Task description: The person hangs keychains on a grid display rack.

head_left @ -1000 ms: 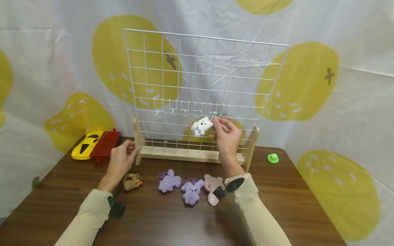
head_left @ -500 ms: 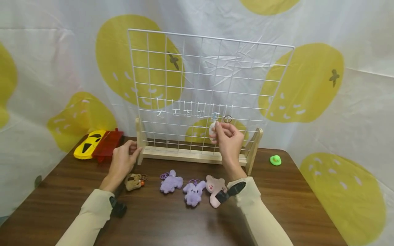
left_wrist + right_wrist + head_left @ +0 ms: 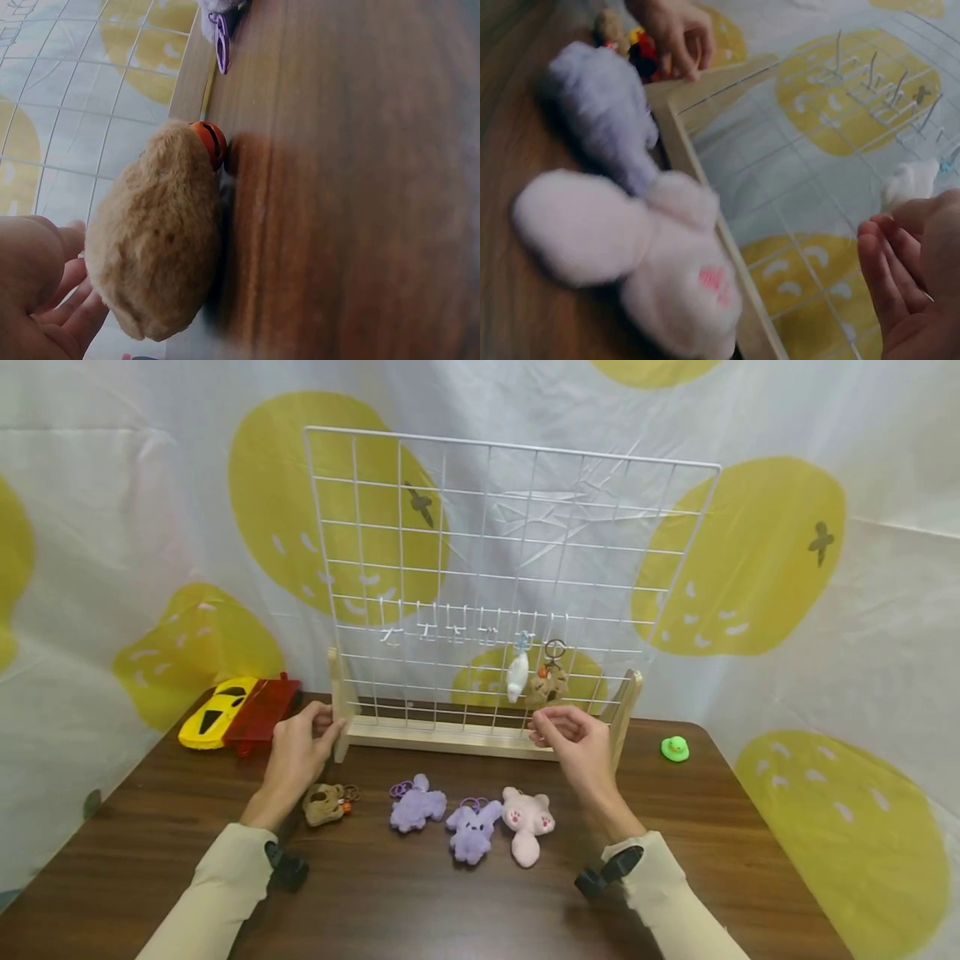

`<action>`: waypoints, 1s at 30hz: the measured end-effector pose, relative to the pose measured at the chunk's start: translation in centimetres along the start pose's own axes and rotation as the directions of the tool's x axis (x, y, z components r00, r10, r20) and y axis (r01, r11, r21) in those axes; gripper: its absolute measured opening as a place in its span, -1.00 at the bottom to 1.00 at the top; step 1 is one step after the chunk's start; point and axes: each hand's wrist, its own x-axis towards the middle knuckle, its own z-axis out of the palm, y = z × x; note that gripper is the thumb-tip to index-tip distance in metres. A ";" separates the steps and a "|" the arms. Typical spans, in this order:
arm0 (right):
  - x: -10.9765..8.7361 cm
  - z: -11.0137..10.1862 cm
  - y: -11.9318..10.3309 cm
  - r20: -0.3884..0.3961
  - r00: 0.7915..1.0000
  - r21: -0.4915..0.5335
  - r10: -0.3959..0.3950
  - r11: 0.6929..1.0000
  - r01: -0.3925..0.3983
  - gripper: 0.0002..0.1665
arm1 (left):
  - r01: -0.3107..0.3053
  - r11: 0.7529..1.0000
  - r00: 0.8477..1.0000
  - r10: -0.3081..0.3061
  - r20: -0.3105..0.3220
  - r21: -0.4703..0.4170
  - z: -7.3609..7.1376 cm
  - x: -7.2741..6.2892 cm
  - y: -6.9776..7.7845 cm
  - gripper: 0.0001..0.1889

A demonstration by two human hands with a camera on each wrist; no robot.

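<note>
My left hand (image 3: 298, 743) holds the left wooden post (image 3: 342, 693) of a white wire grid rack (image 3: 512, 447), thumb and fingers at its front edge. My right hand (image 3: 581, 747) holds nothing; its fingers are loosely bent just below the hanging keychains. A white plush keychain (image 3: 517, 678) hangs side-on from a hook. To its right, a brown plush keychain (image 3: 550, 688) with an orange bell hangs by a dark ring. Several hooks further left on the grid carry nothing. Another brown plush keychain (image 3: 154, 240) with an orange bell lies on the table beside my left wrist.
Two purple plush keychains (image 3: 417, 806) and a pink one (image 3: 527, 822) lie on the table in front of the rack. A yellow toy car (image 3: 210, 718) and a red plastic piece (image 3: 261, 712) are at back left. A green duck (image 3: 675, 748) sits at right.
My right hand has let go of the white plush keychain, now hanging on the hook, and moved down and right. The brown hanging keychain has come into sight. My left hand stays on the post.
</note>
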 end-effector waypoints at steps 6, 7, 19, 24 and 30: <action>-1.4 -2.1 1.4 0.175 0.984 -0.195 0.011 0.980 0.024 -0.74 | -0.019 1.000 1.000 0.019 -0.006 0.000 0.1 0.2 0.2 -0.76; -1.7 -2.4 1.6 0.203 0.979 -0.230 0.017 0.973 0.031 -0.74 | -0.019 1.000 1.000 0.019 -0.005 0.001 0.1 0.2 0.2 -0.76; -3.3 -4.0 3.9 0.419 0.897 -0.459 0.137 0.885 0.079 -0.78 | -0.001 1.000 1.000 0.001 0.002 0.009 0.1 -0.1 -0.1 -0.76; -4.0 -3.8 4.4 0.504 0.854 -0.506 0.127 0.845 0.173 -0.78 | 0.005 1.000 1.000 -0.005 0.019 0.022 0.1 -0.4 -0.2 -0.77; -4.2 -3.6 4.2 0.595 0.798 -0.520 0.095 0.802 0.293 -0.70 | 0.007 1.000 1.000 -0.007 0.026 0.025 0.0 -0.1 -0.2 -0.76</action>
